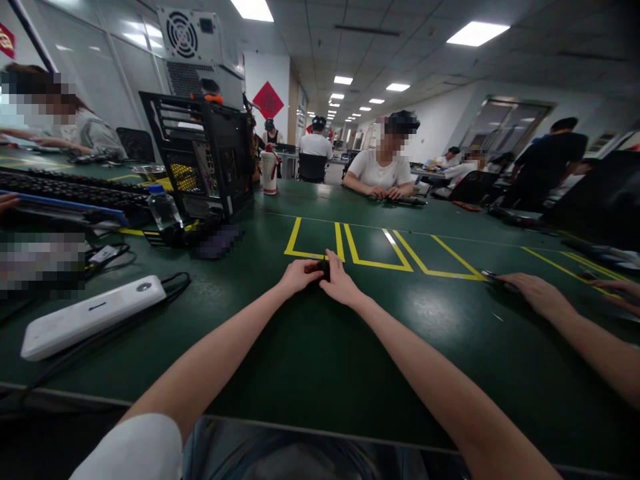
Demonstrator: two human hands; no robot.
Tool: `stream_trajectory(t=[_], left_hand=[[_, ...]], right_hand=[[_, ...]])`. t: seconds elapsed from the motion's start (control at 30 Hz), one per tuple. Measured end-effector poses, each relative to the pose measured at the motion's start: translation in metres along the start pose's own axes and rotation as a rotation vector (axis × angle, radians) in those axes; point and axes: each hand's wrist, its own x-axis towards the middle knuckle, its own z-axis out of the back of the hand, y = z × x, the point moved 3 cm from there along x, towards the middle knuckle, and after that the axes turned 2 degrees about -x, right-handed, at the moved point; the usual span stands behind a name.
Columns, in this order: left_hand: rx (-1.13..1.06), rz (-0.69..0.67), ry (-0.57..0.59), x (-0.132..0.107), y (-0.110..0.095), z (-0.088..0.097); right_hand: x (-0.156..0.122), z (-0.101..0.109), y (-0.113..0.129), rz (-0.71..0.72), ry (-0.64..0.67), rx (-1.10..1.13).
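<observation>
White sleeve (135, 450) and two bare forearms (210, 357) lie nearest to the camera, and from them both hands reach forward over the green surface (320, 373). Left hand (299, 275) and right hand (340, 283) meet at a small dark object (324, 268), which is between them, just on the near side of the yellow tape (383, 267). The fingers of both hands are pinching this object from the two sides; how strongly they press, I cannot tell. The object is mostly covered, so its exact form is also not clear.

For good handling of so small a piece, I think one hand should hold it firmly while the other makes only fine movements. It is wise to work low over the surface, so that a slip becomes only a short fall. Opening the fingers slightly would let the eyes check the piece. The arms are stretched quite far; bringing the work nearer to the body would probably give more steadiness and also more distance from the neighbour's hand (537, 291) at right.
</observation>
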Motion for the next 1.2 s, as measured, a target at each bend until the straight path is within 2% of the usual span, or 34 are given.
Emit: stream_trajectory(t=[0.17,0.27,0.4,0.57,0.7,0.87,1.03,1.2], left_hand=[[-0.029,-0.048,0.054,-0.011,-0.004,0.004],[-0.047,-0.036,0.072,-0.015,-0.005,0.006],[-0.101,-0.079,0.111,-0.013,-0.006,0.006],[-0.146,-0.130,0.146,-0.007,0.000,0.006],[-0.154,-0.144,0.149,-0.006,0.002,0.006],[-0.221,-0.127,0.175,-0.006,0.001,0.005],[-0.410,-0.094,0.232,-0.007,0.000,0.002],[-0.475,-0.125,0.184,-0.012,-0.002,0.002]], right_hand=[[-0.007,0.004,-0.009,0.036,0.096,0.196],[-0.011,0.004,-0.013,0.066,0.109,0.274],[-0.011,0.007,-0.021,0.106,0.093,0.332],[-0.003,0.009,-0.033,0.107,0.154,0.407],[0.002,0.011,-0.033,0.131,0.169,0.385],[0.001,0.013,-0.028,0.138,0.064,0.257],[-0.011,0.010,-0.019,0.143,-0.058,0.142],[-0.021,0.009,-0.009,0.193,-0.097,0.102]])
